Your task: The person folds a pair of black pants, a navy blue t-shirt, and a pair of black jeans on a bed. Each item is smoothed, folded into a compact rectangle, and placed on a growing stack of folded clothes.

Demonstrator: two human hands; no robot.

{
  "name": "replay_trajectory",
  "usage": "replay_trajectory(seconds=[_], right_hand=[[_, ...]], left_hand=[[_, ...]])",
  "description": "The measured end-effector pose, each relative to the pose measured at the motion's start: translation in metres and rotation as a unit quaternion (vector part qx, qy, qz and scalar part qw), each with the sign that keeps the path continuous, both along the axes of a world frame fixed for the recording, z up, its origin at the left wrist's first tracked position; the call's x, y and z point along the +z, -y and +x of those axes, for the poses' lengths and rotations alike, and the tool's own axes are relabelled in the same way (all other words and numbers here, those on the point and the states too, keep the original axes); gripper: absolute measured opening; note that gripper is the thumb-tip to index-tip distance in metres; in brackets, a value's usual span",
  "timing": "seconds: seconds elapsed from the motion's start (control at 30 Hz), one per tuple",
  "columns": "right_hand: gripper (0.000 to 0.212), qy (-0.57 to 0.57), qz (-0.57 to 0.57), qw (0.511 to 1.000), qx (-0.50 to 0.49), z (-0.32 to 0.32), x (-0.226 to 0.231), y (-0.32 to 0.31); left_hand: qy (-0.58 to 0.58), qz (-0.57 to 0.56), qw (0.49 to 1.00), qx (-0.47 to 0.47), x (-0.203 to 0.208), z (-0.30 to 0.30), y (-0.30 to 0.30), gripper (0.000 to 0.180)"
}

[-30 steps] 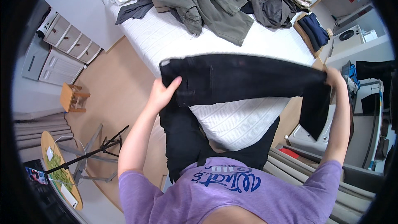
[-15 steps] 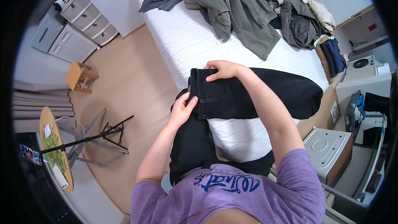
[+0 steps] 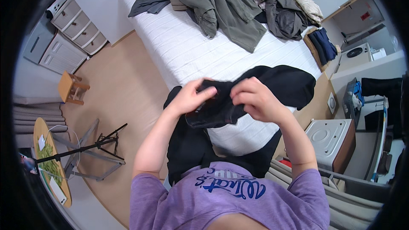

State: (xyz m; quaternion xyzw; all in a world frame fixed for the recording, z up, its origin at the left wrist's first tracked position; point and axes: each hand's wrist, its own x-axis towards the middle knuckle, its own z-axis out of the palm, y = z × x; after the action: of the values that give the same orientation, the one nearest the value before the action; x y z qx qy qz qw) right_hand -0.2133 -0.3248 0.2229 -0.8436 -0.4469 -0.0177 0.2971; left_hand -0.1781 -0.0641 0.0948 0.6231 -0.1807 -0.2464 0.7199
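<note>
A pair of black jeans [image 3: 277, 86] lies across the near edge of the bed and over my lap, with its waist end bunched and lifted toward me. My left hand [image 3: 194, 98] grips the waistband, its thumb on top and its fingers partly behind the cloth. Slightly blurred, my right hand [image 3: 260, 102] has its fingers curled and pinched on the cloth just to the right of the waist. The legs of the jeans stretch off to the right and end in a rounded fold near the bed's corner.
On the white-covered bed [image 3: 170, 47], olive-green garments [image 3: 230, 12] and other clothes are heaped at the far side. Folded dark clothes [image 3: 322, 44] stand at its right end. Left on the floor are a small wooden stool [image 3: 73, 87] and a black tripod [image 3: 98, 142]. A white-topped box [image 3: 328, 138] sits right.
The waist end, flat before, is now bunched and tilted. My right hand has moved from its far edge toward me and to the right; my left hand has slid up along the waistband.
</note>
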Motion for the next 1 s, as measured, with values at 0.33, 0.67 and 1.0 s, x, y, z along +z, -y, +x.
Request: replay_trajectory(seconds=[0.33,0.67,1.0], right_hand=[[0.027,0.008,0.089,0.984,-0.157,-0.059,0.091,0.059],[0.029,-0.077,0.151,0.980,-0.101,0.051,0.086,0.050],[0.022,-0.135,0.245,0.943,-0.180,0.068,0.059,0.067]], left_hand=[[-0.044,-0.036,0.989,0.133,0.045,0.041,-0.001,0.031],[0.057,-0.056,0.996,-0.033,0.200,0.036,0.065,0.029],[0.167,0.128,0.977,-0.021,0.196,0.024,0.080,0.058]])
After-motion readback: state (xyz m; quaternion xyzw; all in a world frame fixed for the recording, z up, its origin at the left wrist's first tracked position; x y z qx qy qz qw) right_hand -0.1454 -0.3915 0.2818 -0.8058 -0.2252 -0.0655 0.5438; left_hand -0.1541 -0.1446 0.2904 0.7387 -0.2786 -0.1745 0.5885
